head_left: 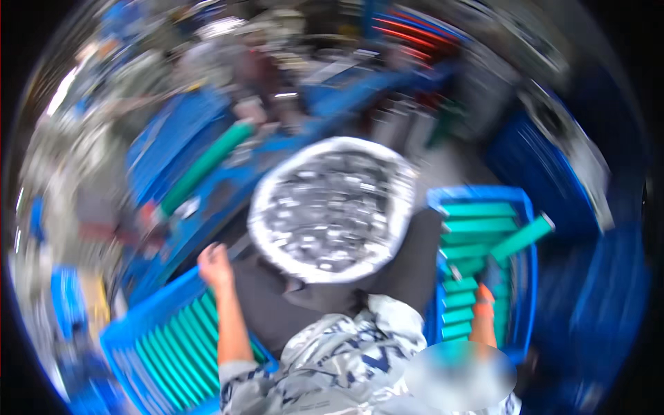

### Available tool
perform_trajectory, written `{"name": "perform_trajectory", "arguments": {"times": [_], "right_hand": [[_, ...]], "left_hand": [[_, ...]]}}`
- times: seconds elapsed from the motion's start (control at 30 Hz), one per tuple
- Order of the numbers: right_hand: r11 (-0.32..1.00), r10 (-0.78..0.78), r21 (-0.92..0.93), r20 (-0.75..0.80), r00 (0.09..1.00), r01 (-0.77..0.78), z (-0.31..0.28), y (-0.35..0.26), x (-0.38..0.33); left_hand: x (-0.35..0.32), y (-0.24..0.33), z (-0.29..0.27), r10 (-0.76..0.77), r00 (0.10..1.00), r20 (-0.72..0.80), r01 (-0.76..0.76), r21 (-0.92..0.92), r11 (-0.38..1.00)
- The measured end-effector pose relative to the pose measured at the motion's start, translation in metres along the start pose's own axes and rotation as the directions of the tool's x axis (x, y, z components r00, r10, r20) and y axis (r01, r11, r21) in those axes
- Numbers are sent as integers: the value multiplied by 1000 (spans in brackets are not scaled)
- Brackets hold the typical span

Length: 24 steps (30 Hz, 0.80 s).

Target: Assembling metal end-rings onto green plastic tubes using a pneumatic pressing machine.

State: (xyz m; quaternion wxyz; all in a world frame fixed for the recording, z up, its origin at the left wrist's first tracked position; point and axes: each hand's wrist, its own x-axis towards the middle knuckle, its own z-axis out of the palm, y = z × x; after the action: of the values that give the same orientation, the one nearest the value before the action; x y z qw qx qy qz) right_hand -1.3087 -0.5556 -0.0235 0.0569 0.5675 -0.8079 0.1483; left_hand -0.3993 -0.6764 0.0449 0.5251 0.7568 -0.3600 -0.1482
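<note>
Motion smears the whole view. My left hand (214,265) hovers by the upper edge of a blue crate (149,311) at the lower left, where green tubes (181,353) lie in a row; its fingers are too blurred to read. Inside another blue crate (531,277) on the right, my right hand (484,301) is down among green tubes (478,228). Its fingers are indistinct, so whether it grips a tube cannot be made out. One loose green tube (523,238) slants over that crate's right rim, just beyond this hand.
Between my knees stands a round, white-rimmed container (259,232) full of small shiny pieces. Across a blue bench (207,207), a co-worker's hands are at both ends of a long green tube (207,164). Blue bins (546,173) stand at the right.
</note>
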Motion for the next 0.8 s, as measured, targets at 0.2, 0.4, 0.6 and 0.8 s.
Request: {"name": "perform_trajectory", "arguments": {"times": [0.2,0.4,0.6,0.8], "right_hand": [[81,726,698,448,523,-711,67,-96,38],[133,792,519,457,405,-845,89,-55,59],[21,828,626,426,365,-779,111,-21,43],[536,811,539,-115,573,-650,90,-30,105]], "left_hand": [[42,-42,-42,52,996,66,-51,-23,998],[28,-42,-12,39,991,130,-37,-21,999],[5,-44,3,54,986,156,-49,-35,998],[-14,-35,-5,64,995,83,-63,-7,998]]}}
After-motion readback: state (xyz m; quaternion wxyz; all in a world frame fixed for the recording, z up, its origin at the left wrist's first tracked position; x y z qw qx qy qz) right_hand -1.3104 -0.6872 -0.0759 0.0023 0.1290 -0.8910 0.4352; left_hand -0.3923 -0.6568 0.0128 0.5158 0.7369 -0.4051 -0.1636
